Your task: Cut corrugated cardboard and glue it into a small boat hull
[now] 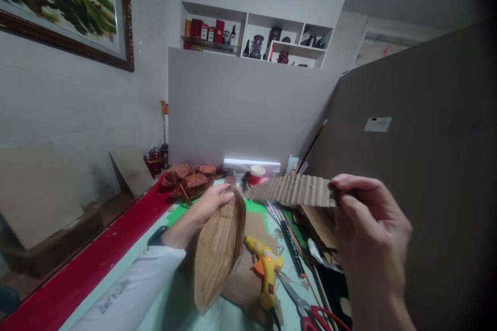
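Observation:
My left hand (219, 199) pinches the far end of a boat-shaped piece of brown cardboard (218, 253), which hangs tilted over the table. At the right, my right hand (368, 212) is closed on one end of a corrugated cardboard strip (297, 190). The strip stretches leftward, and its narrow far end comes close to the boat-shaped piece near my left fingertips; whether they touch, I cannot tell. Below the strip lies a yellow glue gun (268, 269) with a small orange light, on flat brown cardboard (244, 282).
Red-handled scissors (306, 313) and a black-handled tool (292, 248) lie right of the glue gun. Reddish-brown crafted pieces (194, 183) sit at the back left. Behind them stand a red and white cup (256, 176) and a grey panel (248, 108).

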Tool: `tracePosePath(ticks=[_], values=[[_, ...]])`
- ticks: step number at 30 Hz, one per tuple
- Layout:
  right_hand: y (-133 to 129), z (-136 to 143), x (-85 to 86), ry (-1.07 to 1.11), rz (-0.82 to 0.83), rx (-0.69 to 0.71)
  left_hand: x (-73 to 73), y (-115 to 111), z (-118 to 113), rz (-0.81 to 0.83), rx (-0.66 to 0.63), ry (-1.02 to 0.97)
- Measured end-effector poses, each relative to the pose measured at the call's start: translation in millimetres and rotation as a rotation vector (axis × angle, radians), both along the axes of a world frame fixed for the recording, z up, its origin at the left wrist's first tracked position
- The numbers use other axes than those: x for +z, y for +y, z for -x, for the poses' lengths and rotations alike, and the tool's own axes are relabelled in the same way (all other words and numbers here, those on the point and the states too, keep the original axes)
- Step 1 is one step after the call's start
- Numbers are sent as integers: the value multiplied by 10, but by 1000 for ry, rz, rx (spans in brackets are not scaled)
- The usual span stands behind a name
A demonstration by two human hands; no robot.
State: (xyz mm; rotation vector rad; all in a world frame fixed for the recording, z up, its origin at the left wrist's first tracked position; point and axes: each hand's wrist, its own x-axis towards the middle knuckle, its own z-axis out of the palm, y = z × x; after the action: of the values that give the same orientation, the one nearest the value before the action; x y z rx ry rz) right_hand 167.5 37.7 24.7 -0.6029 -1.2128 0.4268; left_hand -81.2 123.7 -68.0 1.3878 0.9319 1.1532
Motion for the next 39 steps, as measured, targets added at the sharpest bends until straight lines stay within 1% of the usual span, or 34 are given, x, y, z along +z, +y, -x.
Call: tracePosePath(ticks=[1, 3, 5, 7, 9, 10, 11, 12, 13, 15, 16, 17, 19, 21, 23, 26, 30, 34, 39], values=[[-64, -36, 40, 37, 17, 37, -3, 2, 9, -13, 22, 31], [-190, -123, 101, 69, 57, 156, 3, 1, 31, -40, 67, 94], [-284, -217, 119, 14, 66, 334, 25, -8, 50, -65, 113, 156], [-327, -277, 98, -88, 42, 580, 63, -29, 53, -85, 144, 207], [-320, -257, 56, -251, 60, 820, 114, -72, 30, -107, 147, 243], [-300, -208, 33, -336, 100, 886, 143, -104, 7, -119, 136, 258], [-271, -135, 8, -423, 154, 904, 174, -142, -21, -132, 115, 269], [-234, -42, -19, -478, 212, 874, 206, -186, -53, -145, 88, 277], [-189, 62, -50, -511, 245, 794, 238, -232, -88, -156, 55, 280], [-86, 270, -122, -536, 230, 605, 301, -326, -157, -167, -17, 266], [-36, 356, -163, -521, 225, 573, 331, -370, -188, -167, -49, 250], [10, 424, -203, -533, 207, 509, 360, -410, -216, -164, -74, 229], [76, 496, -271, -579, 166, 378, 411, -480, -258, -154, -109, 181], [104, 503, -308, -618, 123, 269, 455, -544, -283, -140, -135, 134], [107, 481, -314, -618, 95, 226, 487, -606, -289, -132, -142, 99], [100, 463, -291, -628, 74, 181, 508, -680, -278, -124, -107, 72], [108, 496, -278, -677, 25, 116, 481, -695, -275, -116, -98, 13], [113, 518, -296, -669, 12, 75, 447, -662, -304, -139, -128, -72], [101, 507, -285, -677, -36, 46, 485, -673, -325, -145, -219, -106]])
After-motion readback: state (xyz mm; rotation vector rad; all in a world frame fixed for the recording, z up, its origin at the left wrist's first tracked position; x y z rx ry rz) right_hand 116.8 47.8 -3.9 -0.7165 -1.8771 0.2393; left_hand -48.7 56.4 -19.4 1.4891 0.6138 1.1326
